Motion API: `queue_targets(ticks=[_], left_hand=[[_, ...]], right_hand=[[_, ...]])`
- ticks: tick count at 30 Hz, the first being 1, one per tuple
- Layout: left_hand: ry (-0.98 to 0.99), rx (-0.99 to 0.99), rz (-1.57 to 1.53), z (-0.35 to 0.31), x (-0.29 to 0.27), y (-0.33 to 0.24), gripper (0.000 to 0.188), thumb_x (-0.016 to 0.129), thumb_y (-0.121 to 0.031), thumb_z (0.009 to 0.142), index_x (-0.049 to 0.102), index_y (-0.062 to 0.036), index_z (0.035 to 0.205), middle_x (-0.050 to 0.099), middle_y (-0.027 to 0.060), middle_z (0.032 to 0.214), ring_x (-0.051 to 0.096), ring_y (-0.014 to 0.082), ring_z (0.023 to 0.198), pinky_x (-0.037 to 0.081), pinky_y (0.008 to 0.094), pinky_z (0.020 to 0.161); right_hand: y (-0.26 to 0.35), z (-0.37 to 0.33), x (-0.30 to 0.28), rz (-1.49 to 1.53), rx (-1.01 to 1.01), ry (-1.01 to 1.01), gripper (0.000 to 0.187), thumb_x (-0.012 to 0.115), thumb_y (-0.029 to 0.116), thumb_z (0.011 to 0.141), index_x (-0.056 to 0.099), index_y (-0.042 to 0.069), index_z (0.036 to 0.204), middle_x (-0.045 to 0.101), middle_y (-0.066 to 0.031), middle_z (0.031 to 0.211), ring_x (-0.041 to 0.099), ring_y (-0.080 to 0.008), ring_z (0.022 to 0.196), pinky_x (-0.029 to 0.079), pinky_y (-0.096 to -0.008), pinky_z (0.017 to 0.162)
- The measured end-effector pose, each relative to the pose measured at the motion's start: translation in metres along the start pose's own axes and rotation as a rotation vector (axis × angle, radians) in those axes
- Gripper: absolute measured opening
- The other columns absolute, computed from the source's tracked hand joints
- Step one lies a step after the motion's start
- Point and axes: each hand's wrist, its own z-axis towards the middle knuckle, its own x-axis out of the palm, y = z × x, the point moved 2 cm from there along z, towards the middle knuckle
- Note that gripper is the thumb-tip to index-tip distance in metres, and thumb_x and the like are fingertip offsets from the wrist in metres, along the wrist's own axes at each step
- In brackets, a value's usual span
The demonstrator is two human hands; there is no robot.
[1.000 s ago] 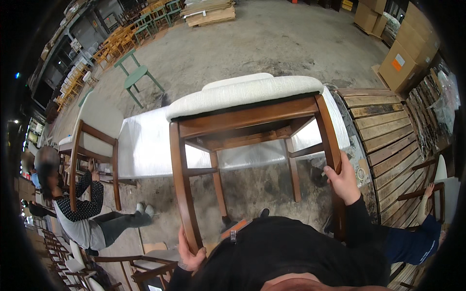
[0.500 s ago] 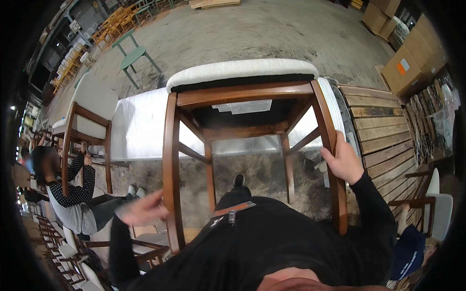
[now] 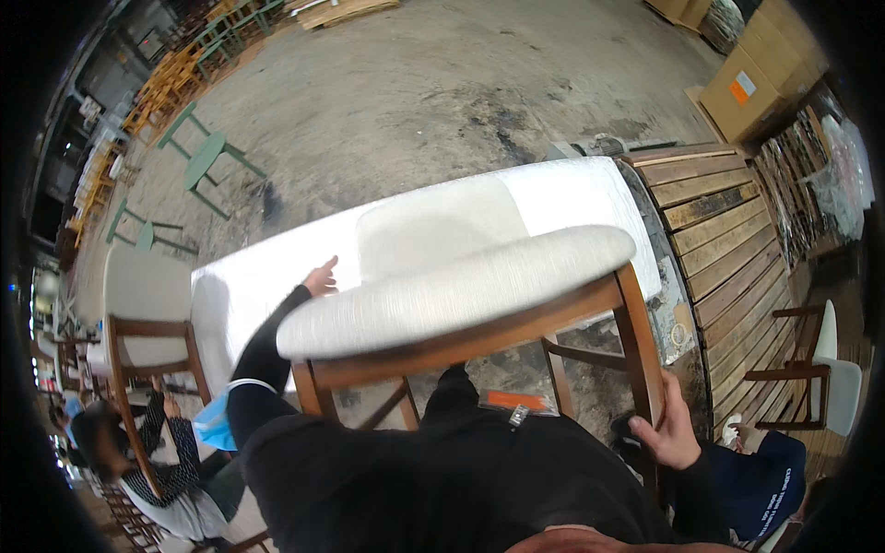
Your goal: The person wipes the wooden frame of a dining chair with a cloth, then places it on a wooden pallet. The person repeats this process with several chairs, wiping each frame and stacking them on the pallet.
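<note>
A chair with a cream upholstered seat [image 3: 461, 290] and a brown wooden frame [image 3: 470, 352] stands tilted in front of my body. Its cream backrest [image 3: 433, 226] shows beyond the seat, over a white-covered surface. My right hand [image 3: 673, 433] is closed round the chair's right leg [image 3: 638, 336], low down. Past the seat's left end reaches my left hand [image 3: 321, 278], its fingers stretched out and holding nothing. It is beside the backrest, apart from it as far as I can see.
Left, a person [image 3: 166, 470] sits by another cream chair [image 3: 147, 286]. Green chairs [image 3: 205, 161] stand on the concrete floor. Right are a slatted wooden platform [image 3: 728, 240], a cardboard box [image 3: 761, 78], another chair [image 3: 834, 387] and a person in navy [image 3: 770, 484]. A blue mask [image 3: 215, 424] hangs at my left arm.
The chair has tipped, so its seat top and backrest now show. My left hand has moved from beside the left leg to beyond the seat. My right hand stays on the right leg.
</note>
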Motion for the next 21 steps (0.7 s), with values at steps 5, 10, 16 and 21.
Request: queue_targets(ticks=[5,10,16,21], left_hand=[[0.172,-0.181,0.024,0.034,0.089,-0.009,0.081,0.062,-0.062,0.089,0.053,0.0033,0.135,0.057,0.0202,0.132,0.058,0.0365,0.116,0.050,0.0533,0.095],[-0.014,-0.098,0.129,0.033,0.082,-0.012,0.075,0.066,-0.053,0.087,0.053,0.0042,0.134,0.060,0.0188,0.129,0.060,0.0298,0.112,0.052,0.0383,0.092],[0.220,-0.087,-0.324,0.027,0.085,-0.021,0.056,0.051,-0.049,0.100,0.059,-0.0002,0.125,0.065,0.0100,0.117,0.060,0.0234,0.101,0.049,0.0341,0.092],[0.195,-0.029,-0.250,0.024,0.128,-0.046,0.057,0.052,-0.049,0.099,0.058,0.0006,0.126,0.065,0.0103,0.118,0.060,0.0232,0.102,0.049,0.0338,0.093]], right_hand=[[0.039,0.030,0.010,0.266,-0.009,-0.168,0.084,0.075,0.020,0.083,0.028,-0.001,0.150,0.059,-0.0177,0.122,0.057,-0.0207,0.113,0.043,-0.0348,0.100],[0.066,0.066,0.016,-0.576,0.017,-0.337,0.075,0.078,0.036,0.081,0.046,-0.001,0.139,0.065,-0.0202,0.081,0.067,-0.0370,0.074,0.052,-0.0403,0.066],[0.070,0.088,0.007,-0.474,0.018,-0.334,0.054,0.057,0.049,0.097,0.061,-0.001,0.117,0.067,-0.0236,0.105,0.067,-0.0377,0.090,0.052,-0.0435,0.077],[0.052,0.084,-0.002,-0.238,0.123,-0.253,0.074,0.046,0.063,0.097,0.063,-0.009,0.106,0.068,-0.0300,0.093,0.067,-0.0422,0.091,0.052,-0.0458,0.082]])
